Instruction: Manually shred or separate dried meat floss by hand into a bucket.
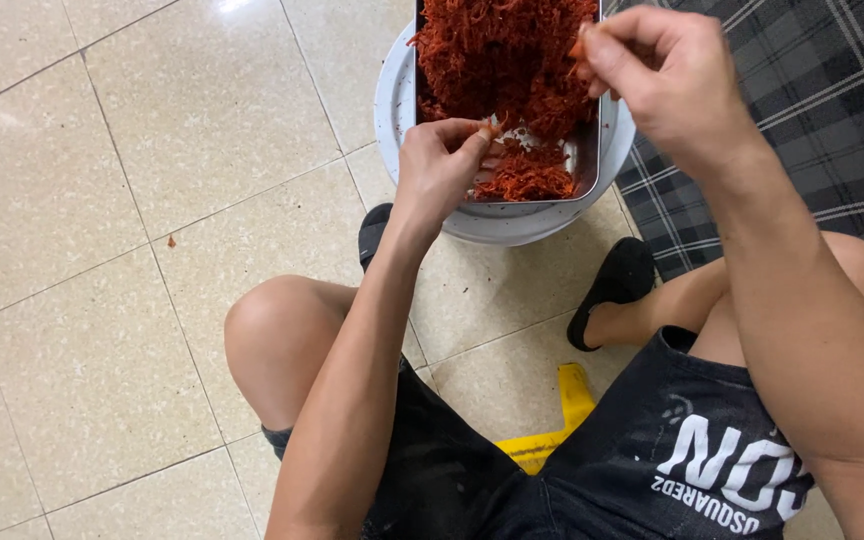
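Observation:
A metal tray (588, 160) heaped with red-orange shredded strands (502, 50) rests on a round white basin (392, 100) on the floor. My left hand (437, 165) reaches into the tray's near end and pinches a few strands next to a small separate pile (527, 180). My right hand (657, 75) hovers over the tray's right side, fingertips pinched on a small bit of the strands.
Beige tiled floor (102, 200) lies to the left. A dark plaid mat (812, 110) is at the right. My bare knees and black slippers (612, 285) flank the basin. A yellow stool (552, 430) shows beneath me.

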